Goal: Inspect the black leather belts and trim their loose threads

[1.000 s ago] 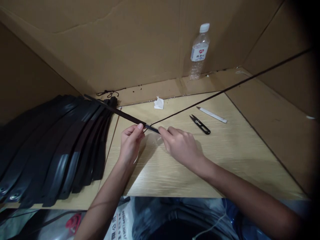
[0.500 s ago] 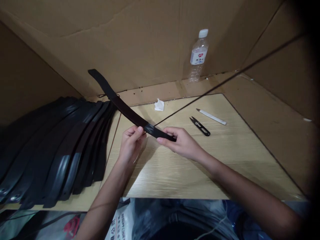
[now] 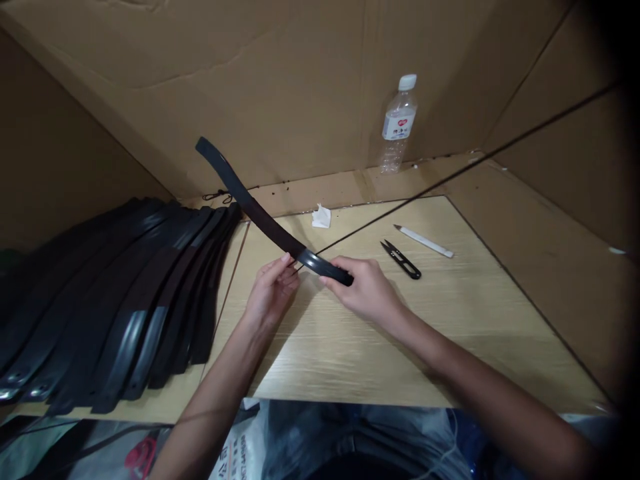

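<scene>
The right hand is closed around the near end of a long black strap, fingers curled over it and thumb beneath, so that end sits just inside the fingertips while the rest arcs up and away to the far left, clear of the table. The left hand pinches with thumb and forefinger at the strap's edge, just left of the right fingertips, where a thin dark cord meets the strap; whether it grips the cord or the strap itself cannot be told. Judging from this, the work goes best with the right grip firm and close to the pinch, so the free length cannot twist, and the cord kept taut. Snips lie just beyond the right knuckles, and a stack of black straps lies well left of the left fingers.
</scene>
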A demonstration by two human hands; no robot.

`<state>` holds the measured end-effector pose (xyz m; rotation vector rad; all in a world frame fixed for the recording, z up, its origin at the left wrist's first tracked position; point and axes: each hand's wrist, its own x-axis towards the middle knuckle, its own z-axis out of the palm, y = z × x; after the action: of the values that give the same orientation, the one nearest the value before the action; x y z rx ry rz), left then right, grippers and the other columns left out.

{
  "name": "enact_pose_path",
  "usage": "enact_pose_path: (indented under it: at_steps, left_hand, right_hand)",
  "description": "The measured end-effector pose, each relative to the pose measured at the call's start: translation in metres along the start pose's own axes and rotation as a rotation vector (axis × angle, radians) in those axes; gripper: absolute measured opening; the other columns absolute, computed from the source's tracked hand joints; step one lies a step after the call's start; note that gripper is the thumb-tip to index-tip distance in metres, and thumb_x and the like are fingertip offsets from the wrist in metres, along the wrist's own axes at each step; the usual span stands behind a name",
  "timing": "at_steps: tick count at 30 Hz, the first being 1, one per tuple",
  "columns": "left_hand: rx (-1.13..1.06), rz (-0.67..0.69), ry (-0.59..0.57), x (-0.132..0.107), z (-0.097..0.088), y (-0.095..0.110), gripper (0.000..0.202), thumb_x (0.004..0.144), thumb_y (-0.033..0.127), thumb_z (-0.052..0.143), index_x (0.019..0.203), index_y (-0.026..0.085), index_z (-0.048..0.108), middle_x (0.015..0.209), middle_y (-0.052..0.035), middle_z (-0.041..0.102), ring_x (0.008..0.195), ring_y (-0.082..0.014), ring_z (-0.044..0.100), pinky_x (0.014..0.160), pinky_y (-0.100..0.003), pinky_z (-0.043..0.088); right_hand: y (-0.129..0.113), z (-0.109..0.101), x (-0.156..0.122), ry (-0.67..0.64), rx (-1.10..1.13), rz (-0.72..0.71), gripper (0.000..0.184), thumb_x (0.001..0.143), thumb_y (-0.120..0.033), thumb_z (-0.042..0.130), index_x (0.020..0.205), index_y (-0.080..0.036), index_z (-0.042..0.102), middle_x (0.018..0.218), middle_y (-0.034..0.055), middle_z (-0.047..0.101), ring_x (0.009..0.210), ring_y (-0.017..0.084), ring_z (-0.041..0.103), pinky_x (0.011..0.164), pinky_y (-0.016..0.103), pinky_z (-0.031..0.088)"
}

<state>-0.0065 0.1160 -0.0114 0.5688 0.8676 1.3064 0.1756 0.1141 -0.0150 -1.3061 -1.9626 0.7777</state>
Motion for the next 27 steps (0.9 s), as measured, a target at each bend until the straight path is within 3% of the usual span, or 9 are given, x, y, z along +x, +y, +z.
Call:
enact_pose_path:
  at_steps: [5,8,11,13,15,17,21,27]
  left_hand:
    - [0.108,0.030,0.041,0.000,0.002,-0.004,0.035,0.064,0.027,0.081,0.056,0.010,0.051,0.054,0.0051,0.032,0.049,-0.0028,0.028,0.045,-0.017,0.026]
    - [0.177,0.073,0.064,0.000,0.002,-0.004,0.036,0.060,0.028,0.083,0.053,0.010,0.052,0.050,0.0042,0.037,0.047,-0.0031,0.030,0.044,-0.018,0.025]
    - [0.181,0.143,0.033,-0.001,0.001,0.000,0.029,0.059,0.027,0.084,0.058,0.011,0.060,0.054,0.0028,0.046,0.050,-0.0036,0.036,0.048,-0.017,0.030]
    - [0.170,0.194,-0.002,-0.001,0.000,0.003,0.024,0.060,0.027,0.083,0.064,0.011,0.065,0.061,0.0004,0.055,0.055,-0.0050,0.044,0.054,-0.018,0.036]
    - [0.168,0.219,-0.036,-0.001,-0.002,0.005,0.026,0.059,0.030,0.084,0.072,0.012,0.070,0.071,-0.0033,0.063,0.065,-0.0084,0.053,0.063,-0.020,0.042]
    - [0.169,0.214,-0.037,0.000,-0.004,0.005,0.030,0.056,0.032,0.085,0.075,0.012,0.072,0.074,-0.0048,0.066,0.069,-0.0102,0.056,0.068,-0.022,0.044]
    - [0.138,0.180,0.018,0.003,-0.008,0.003,0.030,0.053,0.030,0.087,0.060,0.012,0.064,0.060,-0.0005,0.058,0.057,-0.0071,0.049,0.062,-0.022,0.041]
    - [0.084,0.169,-0.038,0.001,-0.004,0.000,0.044,0.063,0.027,0.082,0.049,0.012,0.043,0.048,0.0051,0.033,0.048,-0.0041,0.030,0.049,-0.018,0.030]
  right_hand:
    - [-0.005,0.005,-0.006,0.001,-0.419,-0.046,0.015,0.087,-0.024,0.051,0.095,-0.018,0.063,0.084,0.0025,0.062,0.068,0.010,0.054,0.057,0.021,0.018]
    - [-0.006,0.006,-0.007,-0.021,-0.491,-0.042,0.016,0.085,-0.021,0.050,0.097,-0.018,0.060,0.083,0.0027,0.062,0.065,0.009,0.052,0.057,0.022,0.015]
    - [-0.004,0.005,-0.004,-0.055,-0.227,0.012,0.024,0.085,-0.038,0.056,0.095,-0.017,0.058,0.080,0.0016,0.061,0.065,0.008,0.052,0.055,0.018,0.022]
    - [-0.003,0.002,-0.002,-0.174,0.072,0.041,0.036,0.088,-0.050,0.052,0.092,-0.014,0.055,0.074,0.0011,0.058,0.061,0.006,0.050,0.054,0.015,0.027]
    - [-0.003,0.001,0.000,-0.319,0.340,0.050,0.043,0.093,-0.053,0.040,0.088,-0.012,0.052,0.065,-0.0003,0.053,0.052,0.004,0.044,0.050,0.014,0.030]
    - [-0.003,0.000,0.000,-0.382,0.493,0.051,0.045,0.096,-0.053,0.034,0.085,-0.012,0.047,0.057,-0.0025,0.047,0.045,0.002,0.038,0.046,0.012,0.028]
    - [-0.003,0.002,-0.002,-0.339,0.532,0.053,0.043,0.094,-0.053,0.039,0.082,-0.012,0.045,0.059,-0.0024,0.048,0.044,0.002,0.039,0.042,0.011,0.029]
    - [-0.002,0.006,-0.002,-0.235,0.418,0.080,0.037,0.094,-0.045,0.040,0.083,-0.012,0.050,0.062,-0.0015,0.053,0.043,0.002,0.041,0.044,0.012,0.031]
